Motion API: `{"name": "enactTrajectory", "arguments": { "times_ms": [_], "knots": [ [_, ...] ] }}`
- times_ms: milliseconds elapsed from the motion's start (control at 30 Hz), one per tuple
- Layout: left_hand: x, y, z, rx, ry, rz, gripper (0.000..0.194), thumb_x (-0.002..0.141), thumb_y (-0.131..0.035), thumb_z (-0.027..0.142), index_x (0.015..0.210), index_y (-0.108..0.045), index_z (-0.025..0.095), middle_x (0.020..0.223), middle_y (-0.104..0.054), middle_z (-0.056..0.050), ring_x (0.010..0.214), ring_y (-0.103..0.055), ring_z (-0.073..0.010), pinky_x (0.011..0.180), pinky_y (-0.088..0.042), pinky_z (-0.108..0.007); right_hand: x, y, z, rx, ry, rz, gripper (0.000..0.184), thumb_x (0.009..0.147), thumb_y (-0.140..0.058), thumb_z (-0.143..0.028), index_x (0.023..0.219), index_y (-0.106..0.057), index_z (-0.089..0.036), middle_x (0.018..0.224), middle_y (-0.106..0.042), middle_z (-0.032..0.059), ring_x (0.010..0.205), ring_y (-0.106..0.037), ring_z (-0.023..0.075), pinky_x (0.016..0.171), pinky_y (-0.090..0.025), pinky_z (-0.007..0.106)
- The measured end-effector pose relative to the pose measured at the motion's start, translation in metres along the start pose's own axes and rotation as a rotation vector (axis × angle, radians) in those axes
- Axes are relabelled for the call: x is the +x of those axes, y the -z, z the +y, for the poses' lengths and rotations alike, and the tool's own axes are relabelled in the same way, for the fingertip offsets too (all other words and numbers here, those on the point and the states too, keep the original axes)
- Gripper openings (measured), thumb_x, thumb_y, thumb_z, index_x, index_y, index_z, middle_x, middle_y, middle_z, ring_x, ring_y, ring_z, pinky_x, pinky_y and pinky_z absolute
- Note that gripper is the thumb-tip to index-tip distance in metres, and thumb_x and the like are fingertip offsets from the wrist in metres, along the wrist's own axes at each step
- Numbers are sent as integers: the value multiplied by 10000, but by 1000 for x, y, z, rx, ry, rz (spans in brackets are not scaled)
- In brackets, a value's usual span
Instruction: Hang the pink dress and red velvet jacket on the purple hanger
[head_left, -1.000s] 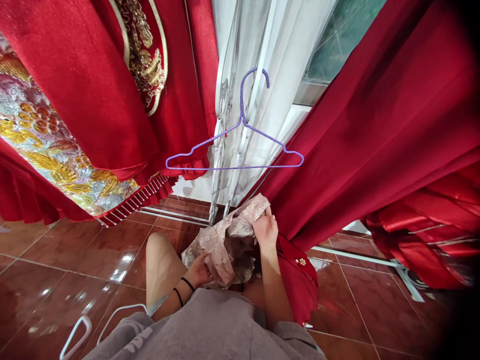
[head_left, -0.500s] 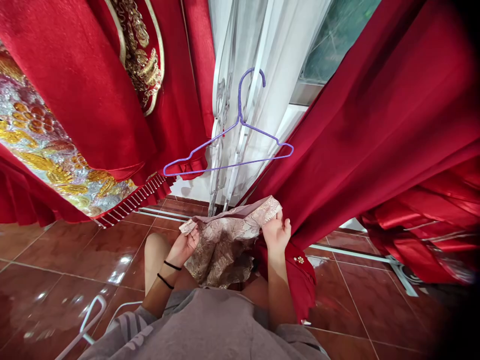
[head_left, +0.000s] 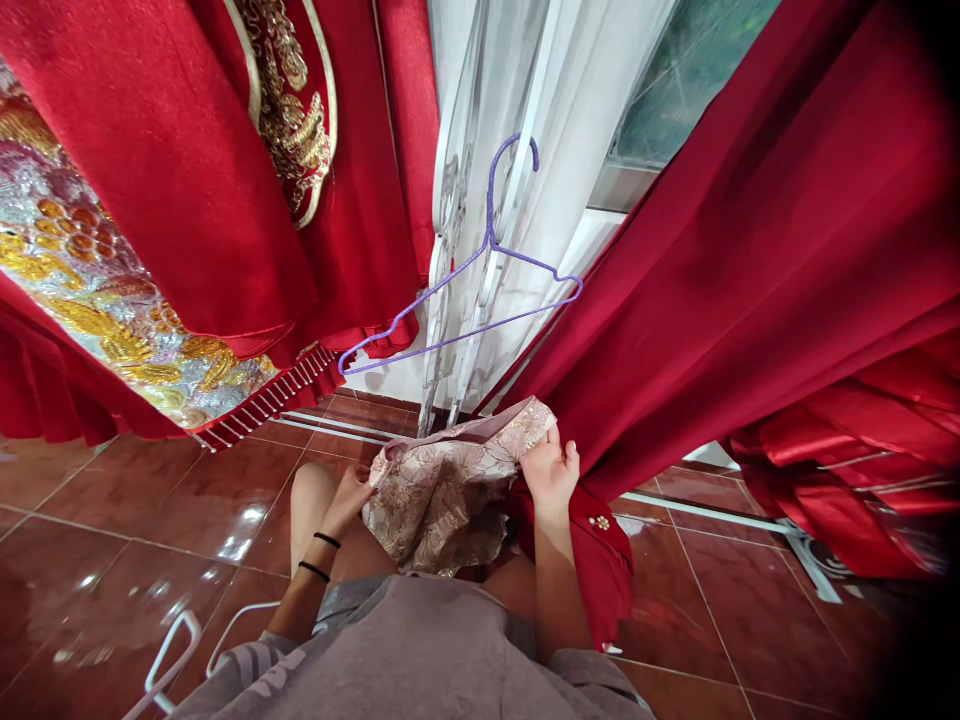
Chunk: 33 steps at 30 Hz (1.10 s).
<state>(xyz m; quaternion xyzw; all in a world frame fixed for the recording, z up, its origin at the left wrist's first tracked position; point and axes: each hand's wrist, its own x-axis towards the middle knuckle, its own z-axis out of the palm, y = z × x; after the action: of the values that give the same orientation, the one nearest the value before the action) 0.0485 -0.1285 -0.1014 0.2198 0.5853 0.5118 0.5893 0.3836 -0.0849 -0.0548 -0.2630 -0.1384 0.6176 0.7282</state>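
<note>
A pale pink garment with a gold floral pattern (head_left: 442,490) is spread across my lap, its upper edge stretched between my hands. My left hand (head_left: 351,497) is closed on the left end of that edge, fingertips on the fabric. My right hand (head_left: 551,472) grips the opposite end, palm turned up and thumb out to the side, its fingers partly hidden by the cloth. Beyond the garment hangs a purple clothes hanger (head_left: 489,240), bare and slightly tilted, touched by neither hand.
Red costumes with gold embroidery (head_left: 300,130) hang at the left. A large red drape (head_left: 720,260) slopes down on the right. White openwork panels (head_left: 469,250) stand ahead. Red cloth (head_left: 600,550) lies beside my right leg. A white hanger (head_left: 172,650) rests on the tiled floor (head_left: 172,540).
My left hand has shifted slightly left and its hold on the garment's edge has changed; that end now folds down. The right hand stays nearly still. The purple hanger has tilted a little.
</note>
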Motion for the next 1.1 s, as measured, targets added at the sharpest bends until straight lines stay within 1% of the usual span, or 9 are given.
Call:
{"name": "enactTrajectory", "arguments": {
  "times_ms": [100, 267, 400, 533, 700, 767, 867, 1000, 1100],
  "knots": [
    [8, 12, 15, 47, -122, 47, 177, 538, -829, 91, 643, -689, 122, 613, -664, 8, 606, -585, -114, 602, -463, -178, 2, 3, 2, -2, -9, -30, 408, 799, -515, -467, 1135, -638, -271, 1266, -657, -10, 1179, -597, 124, 1164, -311, 317],
    [10, 6, 28, -67, -225, -70, 373, 461, -919, 312, 777, -770, 181, 770, -745, -21, 830, -669, -188, 762, -515, -229, 4, 7, 6, 4, -6, -55, 422, 797, -524, -485, 1143, -628, -267, 1289, -646, 1, 1195, -587, 143, 1163, -308, 354],
    [5, -5, 22, -170, -199, -153, 467, 454, -931, 300, 884, -779, 202, 848, -757, -6, 895, -680, -175, 780, -519, -196, 4, 11, 5, 1, -5, -55, 413, 794, -536, -498, 1143, -618, -293, 1274, -654, -22, 1192, -586, 127, 1138, -344, 349],
    [-2, -11, 20, -230, -113, -124, 432, 463, -925, 291, 849, -767, 180, 875, -761, -24, 891, -689, -185, 737, -532, -188, 2, 15, 3, -7, -14, -19, 409, 814, -500, -497, 1142, -624, -286, 1254, -665, -21, 1177, -593, 109, 1143, -335, 323],
    [-15, -20, 43, -251, -155, -199, 459, 563, -885, 307, 979, -736, 184, 1048, -744, -68, 957, -695, -213, 776, -560, -233, -5, 4, -4, -1, -3, -9, 414, 807, -505, -512, 1129, -633, -285, 1231, -676, 7, 1187, -595, 150, 1150, -333, 394],
    [-19, -23, 61, -245, -246, -227, 518, 544, -893, 282, 1025, -724, 189, 1066, -738, -77, 943, -703, -229, 800, -574, -280, -9, -3, -8, 2, 10, -9, 422, 800, -504, -527, 1116, -639, -282, 1217, -681, 23, 1190, -594, 175, 1146, -337, 429],
    [-20, -26, 89, -219, -477, -166, 519, 539, -881, 254, 1028, -723, 185, 1043, -740, -85, 917, -708, -245, 828, -582, -345, -17, -15, -15, -19, 35, -19, 434, 794, -486, -550, 1100, -645, -286, 1167, -698, 31, 1147, -618, 202, 1111, -380, 471],
    [-14, -27, 122, -89, -803, 17, 328, 606, -827, 261, 906, -730, 173, 960, -739, -75, 974, -688, -229, 903, -553, -348, -28, -29, -23, -91, 44, -48, 457, 798, -471, -598, 1084, -653, -292, 1086, -717, 34, 1024, -664, 211, 1026, -470, 448],
    [-9, -33, 143, -8, -963, 71, 201, 664, -783, 259, 834, -723, 169, 898, -725, -64, 963, -679, -199, 951, -521, -334, -34, -37, -26, -89, 17, -36, 435, 816, -453, -591, 1048, -669, -293, 1002, -734, 13, 844, -687, 194, 852, -564, 401]
  ]
}}
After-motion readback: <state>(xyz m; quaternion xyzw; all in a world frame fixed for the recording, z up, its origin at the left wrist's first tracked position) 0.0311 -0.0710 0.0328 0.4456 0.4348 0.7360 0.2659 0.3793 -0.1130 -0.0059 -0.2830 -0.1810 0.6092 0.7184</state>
